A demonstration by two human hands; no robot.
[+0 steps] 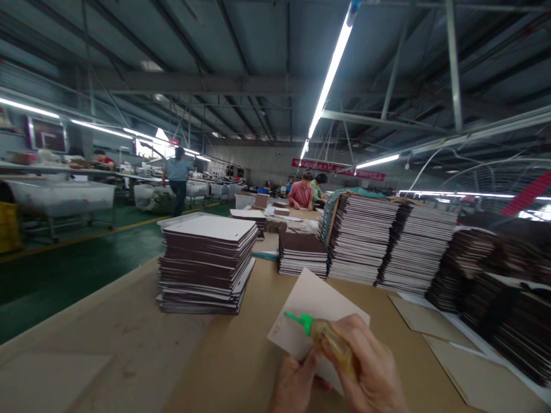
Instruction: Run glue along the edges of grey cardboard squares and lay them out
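Observation:
A pale rectangular board (307, 292) is tilted above the table in front of me, gripped at its lower edge by my left hand (297, 378). My right hand (365, 361) is wrapped round a glue bottle (333, 344) with yellowish-brown contents and a green nozzle. The nozzle tip points at the board's left edge, where a few small glossy spots show. Whether the tip touches the board I cannot tell. Part of the board is hidden behind the bottle and my right hand.
A tall stack of dark and white boards (202, 264) stands left on the table (224, 350). A lower dark stack (302, 252) and high stacks (365, 238) rise behind the board. Loose brown sheets (434, 321) lie right. Beyond, people work at tables; one person (177, 178) stands in the aisle.

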